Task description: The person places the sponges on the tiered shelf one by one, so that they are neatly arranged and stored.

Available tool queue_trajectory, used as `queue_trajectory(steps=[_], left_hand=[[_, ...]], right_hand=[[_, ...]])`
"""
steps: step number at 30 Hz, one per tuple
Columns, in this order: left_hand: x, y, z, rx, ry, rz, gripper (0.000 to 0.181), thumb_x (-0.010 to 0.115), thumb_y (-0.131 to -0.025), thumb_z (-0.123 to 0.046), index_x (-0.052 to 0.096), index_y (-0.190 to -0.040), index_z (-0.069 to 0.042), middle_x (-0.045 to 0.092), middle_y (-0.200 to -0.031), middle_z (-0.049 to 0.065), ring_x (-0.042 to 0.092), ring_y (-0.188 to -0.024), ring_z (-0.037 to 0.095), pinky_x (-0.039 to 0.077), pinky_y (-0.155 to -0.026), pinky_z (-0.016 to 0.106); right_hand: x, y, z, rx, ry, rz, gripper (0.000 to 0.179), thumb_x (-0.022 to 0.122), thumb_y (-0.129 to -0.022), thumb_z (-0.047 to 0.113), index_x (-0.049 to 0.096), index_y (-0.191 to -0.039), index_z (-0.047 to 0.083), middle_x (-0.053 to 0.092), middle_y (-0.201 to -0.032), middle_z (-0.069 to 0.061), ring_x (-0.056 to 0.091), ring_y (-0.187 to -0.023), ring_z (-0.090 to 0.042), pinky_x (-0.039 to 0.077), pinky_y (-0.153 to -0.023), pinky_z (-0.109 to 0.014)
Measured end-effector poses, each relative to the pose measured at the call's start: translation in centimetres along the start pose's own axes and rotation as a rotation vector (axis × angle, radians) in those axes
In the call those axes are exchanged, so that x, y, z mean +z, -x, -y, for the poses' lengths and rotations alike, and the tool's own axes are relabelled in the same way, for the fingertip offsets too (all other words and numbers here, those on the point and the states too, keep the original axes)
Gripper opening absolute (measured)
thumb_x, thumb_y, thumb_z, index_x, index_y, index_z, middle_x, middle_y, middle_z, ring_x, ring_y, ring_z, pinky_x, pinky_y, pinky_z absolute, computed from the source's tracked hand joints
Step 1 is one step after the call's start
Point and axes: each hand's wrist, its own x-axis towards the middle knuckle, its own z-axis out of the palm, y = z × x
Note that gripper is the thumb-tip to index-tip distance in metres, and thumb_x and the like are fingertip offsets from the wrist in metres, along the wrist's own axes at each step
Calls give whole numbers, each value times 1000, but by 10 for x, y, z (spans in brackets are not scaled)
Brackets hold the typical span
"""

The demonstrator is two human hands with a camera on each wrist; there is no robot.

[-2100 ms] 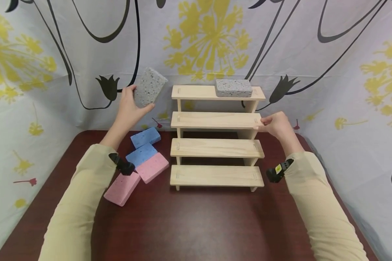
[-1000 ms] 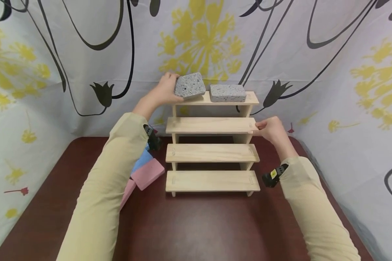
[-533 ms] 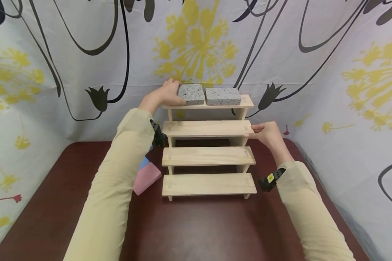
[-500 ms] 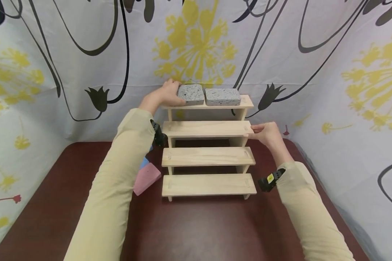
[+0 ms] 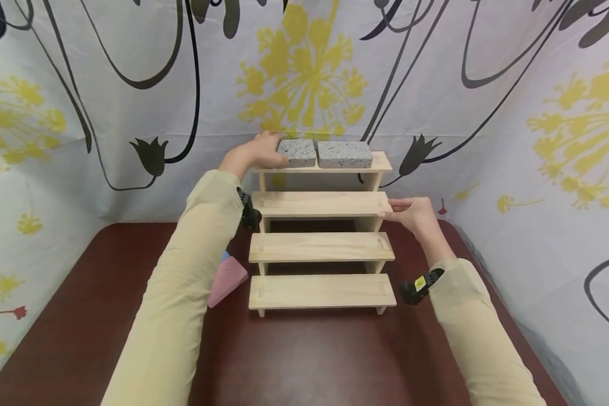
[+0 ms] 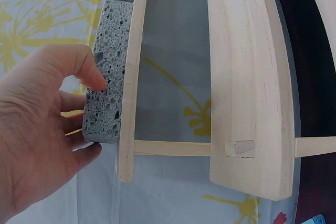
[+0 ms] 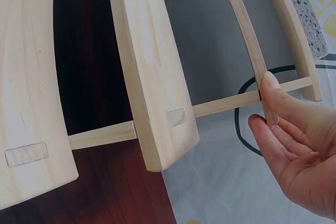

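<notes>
A four-tier wooden step rack (image 5: 322, 248) stands on the table. On its top tier, my left hand (image 5: 257, 152) holds the left end of a grey, speckled, pitted block (image 5: 296, 153). In the left wrist view the thumb (image 6: 97, 80) lies on the block's front face, and the other fingers are partly hidden at its far side and end. Just right of it lies a second grey block (image 5: 345, 155). My right hand (image 5: 416, 217) pinches the right end of the second tier from the top, thumb and fingers on opposite faces of the board (image 7: 249, 30).
Left of the rack a pink block (image 5: 226, 280) lies on the dark red table (image 5: 304, 355), with a bit of a blue block (image 5: 225, 256) behind it. My left sleeve (image 5: 182, 282) covers that area. A patterned cloth (image 5: 132, 101) hangs behind the rack.
The left hand has carried its grey block from the left onto the top tier, tilted at first, now flat beside the other. The right hand keeps hold of the rack. The view has shifted slightly.
</notes>
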Motion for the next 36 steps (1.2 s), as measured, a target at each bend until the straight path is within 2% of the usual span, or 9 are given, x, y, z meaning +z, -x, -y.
queue_trajectory(steps=[5, 9, 17, 23, 26, 30, 33, 36], left_hand=[[4, 1, 2, -33, 20, 27, 69, 39, -88, -29, 10, -147, -9, 0, -154, 15, -5, -142, 32, 9, -114, 50], [7, 2, 4, -39, 26, 18, 68, 38, -90, -30, 9, -148, -12, -1, -154, 14, -6, -142, 32, 8, -114, 50], [10, 4, 10, -2, 10, -17, 69, 36, -89, -31, 8, -148, -9, 1, -154, 17, -4, -142, 34, 7, -114, 50], [14, 7, 16, 48, 35, -64, 71, 37, -89, -32, 6, -147, -6, 1, -153, 18, -4, -142, 34, 5, -115, 48], [14, 9, 22, 71, 74, -114, 72, 39, -89, -32, 3, -147, -7, 2, -153, 18, -3, -142, 34, 5, -115, 48], [13, 15, 31, 97, 142, -235, 71, 42, -90, -31, 7, -147, -6, 8, -152, 17, 4, -141, 33, 8, -114, 49], [15, 22, 42, 89, 199, -333, 68, 44, -89, -29, 15, -146, -5, 15, -151, 17, 10, -140, 32, 12, -114, 48], [18, 31, 56, 67, 253, -393, 65, 46, -90, -27, 20, -144, -4, 18, -149, 17, 13, -139, 32, 14, -114, 47]], right_hand=[[4, 2, 0, 0, 14, 8, 50, 73, -76, 22, 60, -120, 3, 61, -112, -22, 51, -119, -31, 41, -98, -44], [5, 3, 0, -1, 26, 11, 50, 73, -77, 23, 59, -120, 3, 61, -112, -22, 51, -119, -31, 41, -98, -44], [7, 4, 2, -29, 53, 12, 51, 73, -76, 23, 59, -120, 1, 62, -111, -23, 54, -116, -32, 43, -96, -44], [8, 3, 3, -36, 63, 10, 50, 73, -76, 22, 60, -119, 1, 62, -111, -24, 55, -114, -32, 44, -95, -44], [8, 2, 2, -28, 45, 8, 50, 73, -76, 23, 59, -120, 2, 61, -112, -24, 53, -116, -32, 43, -96, -44], [6, -1, 0, 26, -32, 11, 54, 73, -76, 22, 56, -124, 5, 59, -118, -22, 48, -123, -30, 37, -102, -44], [4, -3, -3, 89, -98, 21, 57, 74, -76, 23, 54, -127, 8, 55, -123, -19, 45, -127, -27, 33, -106, -43], [2, -5, -4, 134, -145, 30, 59, 74, -75, 23, 53, -129, 11, 56, -122, -13, 44, -127, -24, 30, -108, -42]])
